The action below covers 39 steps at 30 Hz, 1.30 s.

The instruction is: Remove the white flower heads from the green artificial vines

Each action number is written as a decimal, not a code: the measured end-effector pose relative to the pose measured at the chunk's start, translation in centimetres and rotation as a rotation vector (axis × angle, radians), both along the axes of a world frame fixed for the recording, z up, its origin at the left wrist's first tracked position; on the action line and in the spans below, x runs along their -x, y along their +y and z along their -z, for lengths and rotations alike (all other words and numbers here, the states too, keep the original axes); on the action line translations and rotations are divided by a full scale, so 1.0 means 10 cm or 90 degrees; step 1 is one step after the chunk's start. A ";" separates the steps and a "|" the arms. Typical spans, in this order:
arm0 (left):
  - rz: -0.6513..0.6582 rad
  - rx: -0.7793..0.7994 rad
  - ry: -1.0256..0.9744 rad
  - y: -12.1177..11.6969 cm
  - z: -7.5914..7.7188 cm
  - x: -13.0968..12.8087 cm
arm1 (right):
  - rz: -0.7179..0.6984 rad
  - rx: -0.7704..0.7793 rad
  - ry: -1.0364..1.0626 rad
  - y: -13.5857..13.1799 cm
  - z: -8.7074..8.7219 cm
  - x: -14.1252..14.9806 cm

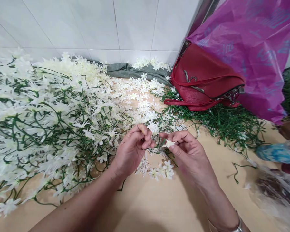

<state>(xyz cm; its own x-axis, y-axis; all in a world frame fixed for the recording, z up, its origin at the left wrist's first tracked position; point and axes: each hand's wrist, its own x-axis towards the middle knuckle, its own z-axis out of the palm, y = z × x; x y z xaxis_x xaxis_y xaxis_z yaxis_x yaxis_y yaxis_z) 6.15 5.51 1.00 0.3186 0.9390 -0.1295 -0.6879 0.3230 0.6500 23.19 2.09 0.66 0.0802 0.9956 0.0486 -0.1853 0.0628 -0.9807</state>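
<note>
Both hands meet at the centre of the view, just above the worktop. The left hand is curled tight, thumb and fingers pinched together on a thin green stem that runs across to the other hand. The right hand is closed too, fingertips clamped on a small white flower that pokes out toward nine o'clock, right at the gap between the two hands. Just under the hands, at six o'clock, a sprig of white blossoms hangs from the same stem and touches the wood.

From nine to eleven o'clock spreads a great heap of finished flower vines, crowding up to the left wrist. At twelve o'clock loose white flowers lie scattered up to a grey cloth against the tiled wall. At one to two o'clock sit a red handbag and a purple plastic bag, with bare green stems piled below them. At three o'clock, near the edge, lies a clear bag, blurred. Bare worktop lies open from five to seven o'clock, beneath the forearms.
</note>
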 end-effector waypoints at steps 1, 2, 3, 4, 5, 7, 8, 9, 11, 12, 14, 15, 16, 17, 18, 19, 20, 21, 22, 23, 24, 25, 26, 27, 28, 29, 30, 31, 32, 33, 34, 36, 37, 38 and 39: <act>-0.007 -0.010 0.020 0.00 0.01 -0.01 | -0.016 0.001 0.011 0.00 -0.01 0.02; -0.013 -0.024 0.044 -0.01 0.02 -0.01 | -0.025 0.002 0.018 0.00 -0.02 0.03; -0.012 -0.044 0.073 -0.01 0.03 -0.01 | -0.028 0.004 0.024 0.00 -0.02 0.04; -0.004 -0.072 0.111 -0.02 0.03 0.00 | -0.024 0.008 0.030 0.01 -0.03 0.05; 0.008 -0.110 0.159 -0.02 0.03 0.00 | -0.017 0.014 0.041 0.01 -0.03 0.05; 0.023 -0.224 0.279 -0.03 0.04 0.01 | -0.003 0.033 0.075 0.02 -0.04 0.03; 0.025 -0.291 0.344 -0.03 0.04 0.01 | 0.004 0.045 0.095 0.03 -0.04 0.02; 0.024 -0.352 0.406 -0.03 0.05 0.02 | 0.010 0.055 0.111 0.03 -0.04 0.00; 0.003 -0.429 0.501 -0.03 0.08 0.02 | 0.017 0.066 0.126 0.04 -0.05 -0.03; -0.012 -0.441 0.534 -0.02 0.10 0.02 | 0.016 0.067 0.124 0.04 -0.06 -0.03; -0.052 -0.446 0.571 -0.01 0.13 0.02 | 0.004 0.061 0.117 0.03 -0.06 -0.04; -0.068 -0.450 0.578 0.00 0.14 0.03 | -0.002 0.058 0.118 0.03 -0.06 -0.03; -0.072 -0.460 0.584 0.01 0.14 0.03 | -0.006 0.057 0.121 0.02 -0.06 -0.03; -0.065 -0.472 0.592 0.01 0.14 0.04 | -0.007 0.057 0.127 0.02 -0.06 -0.02; -0.057 -0.481 0.602 0.02 0.13 0.05 | -0.007 0.059 0.133 0.01 -0.06 -0.02; -0.053 -0.483 0.609 0.02 0.11 0.05 | -0.006 0.062 0.137 0.01 -0.06 -0.01; -0.051 -0.481 0.613 0.02 0.09 0.05 | -0.007 0.067 0.139 0.00 -0.06 0.00; -0.055 -0.474 0.613 0.01 0.08 0.06 | -0.010 0.072 0.140 -0.01 -0.07 0.00; -0.061 -0.464 0.613 0.01 0.07 0.06 | -0.012 0.077 0.140 -0.01 -0.08 0.01; -0.070 -0.452 0.612 0.00 0.06 0.06 | -0.014 0.080 0.141 -0.02 -0.08 0.01; -0.077 -0.441 0.613 0.00 0.05 0.06 | -0.011 0.082 0.142 -0.02 -0.09 0.00; -0.081 -0.433 0.616 0.00 0.05 0.06 | -0.003 0.081 0.140 -0.01 -0.10 0.00; -0.084 -0.426 0.616 0.00 0.04 0.06 | 0.008 0.079 0.135 -0.01 -0.10 -0.02; -0.085 -0.420 0.611 0.00 0.05 0.06 | 0.021 0.076 0.124 0.00 -0.10 -0.03; -0.084 -0.415 0.600 0.00 0.05 0.06 | 0.033 0.074 0.109 0.01 -0.10 -0.05; -0.084 -0.412 0.588 0.00 0.05 0.06 | 0.040 0.073 0.092 0.01 -0.10 -0.07; -0.083 -0.410 0.577 0.00 0.06 0.06 | 0.043 0.075 0.077 0.01 -0.10 -0.09; -0.084 -0.409 0.570 0.00 0.06 0.06 | 0.041 0.077 0.066 0.01 -0.10 -0.11; -0.084 -0.412 0.567 0.00 0.06 0.06 | 0.036 0.082 0.057 0.01 -0.10 -0.12; -0.084 -0.419 0.567 0.01 0.06 0.07 | 0.030 0.085 0.052 0.01 -0.10 -0.14; -0.083 -0.429 0.571 0.01 0.07 0.07 | 0.026 0.088 0.047 0.00 -0.10 -0.15; -0.079 -0.458 0.587 0.00 0.07 0.07 | 0.019 0.089 0.032 0.00 -0.09 -0.17; -0.078 -0.476 0.598 0.00 0.08 0.08 | 0.013 0.092 0.022 -0.01 -0.09 -0.18; -0.077 -0.493 0.610 0.00 0.08 0.08 | 0.004 0.097 0.012 -0.01 -0.09 -0.19; -0.076 -0.508 0.621 0.00 0.08 0.08 | -0.010 0.105 0.002 -0.02 -0.09 -0.20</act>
